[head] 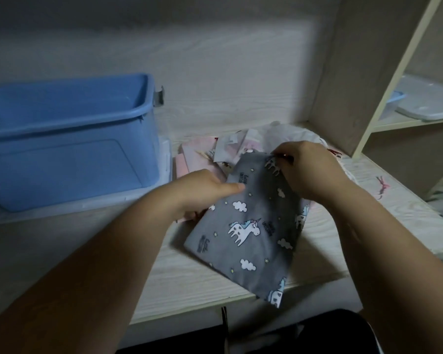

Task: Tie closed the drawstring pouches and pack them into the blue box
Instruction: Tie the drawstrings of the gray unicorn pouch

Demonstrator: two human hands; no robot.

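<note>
Two grasps on grey unicorn pouch (253, 226): left hand (207, 187) grips its edge, right hand (309, 167) pinches its top corner

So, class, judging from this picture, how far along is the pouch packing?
Done: no pouch shows in the blue box, though its floor is hidden. In hand: left hand and right hand hold the grey pouch near its top. Left: the pile behind.

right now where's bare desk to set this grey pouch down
Bare desk lies in front of the blue box, left of the grey pouch. A narrower strip runs right of the right hand, by a small ribbon. Crowded: the pile of pouches behind the grey one.
</note>
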